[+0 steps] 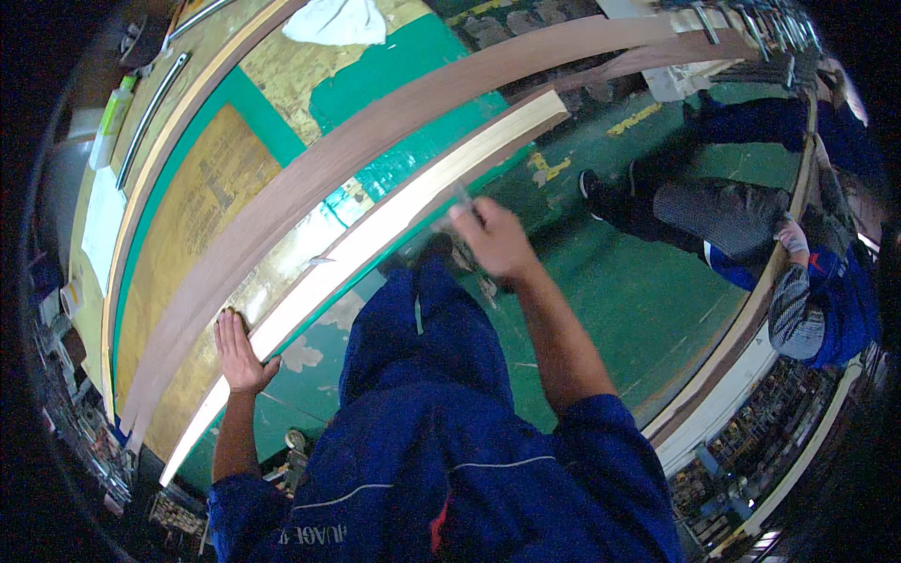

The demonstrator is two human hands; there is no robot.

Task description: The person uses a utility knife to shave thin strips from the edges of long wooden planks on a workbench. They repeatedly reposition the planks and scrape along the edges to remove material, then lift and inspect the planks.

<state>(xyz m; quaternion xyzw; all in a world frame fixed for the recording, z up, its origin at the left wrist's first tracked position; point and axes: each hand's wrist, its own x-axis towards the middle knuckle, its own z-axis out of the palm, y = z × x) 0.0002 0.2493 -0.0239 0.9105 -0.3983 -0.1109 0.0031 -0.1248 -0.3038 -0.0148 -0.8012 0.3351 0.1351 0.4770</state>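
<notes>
A long pale wooden strip (422, 197) with a darker edge lies along the near side of the workbench. Flat on its left part rests my left hand (239, 352), fingers pointing away from me. My right hand (493, 236) is closed around a small, blurred tool (462, 193) near the strip's front edge; whether the tool touches the wood cannot be told. On the strip's far edge, between my hands, lies a small curved shaving or sliver (320, 261). Just beyond the strip stretches a long dark-brown wooden board (366, 134).
The bench has a green and tan top (232, 169). At its far side are a metal bar (151, 119), a bottle (112, 119) and a white cloth (336, 22). Several clamps (760, 35) stand at upper right. A co-worker (809, 288) is beside another bench at right.
</notes>
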